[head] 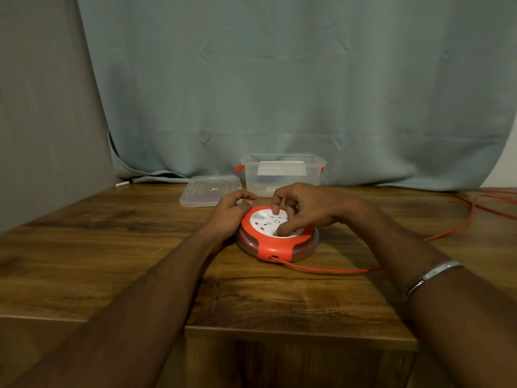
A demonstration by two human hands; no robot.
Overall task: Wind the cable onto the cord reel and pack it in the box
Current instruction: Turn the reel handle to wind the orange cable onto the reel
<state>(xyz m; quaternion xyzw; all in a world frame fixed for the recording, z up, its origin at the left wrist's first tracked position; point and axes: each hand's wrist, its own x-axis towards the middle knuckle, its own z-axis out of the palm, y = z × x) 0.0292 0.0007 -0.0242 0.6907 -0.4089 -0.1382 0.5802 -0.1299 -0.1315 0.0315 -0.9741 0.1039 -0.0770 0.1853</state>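
Note:
A round cord reel point(272, 247) with an orange frame, a clear rim and a white socket face lies flat on the wooden table point(140, 247). My left hand point(228, 212) grips its left edge with curled fingers. My right hand point(305, 208) sits on the white face, its thumb and fingertips pressed into it. An orange cable point(330, 270) leaves the reel's front slot and runs right, under my right forearm, to loose loops at the far right. Behind the reel stands an open clear plastic box point(282, 175) with orange clips.
The box's clear lid point(209, 190) lies flat to the left of the box. A grey curtain point(279, 79) hangs behind the table. The table's near edge steps down at the front left. A metal bracelet point(430, 275) is on my right wrist.

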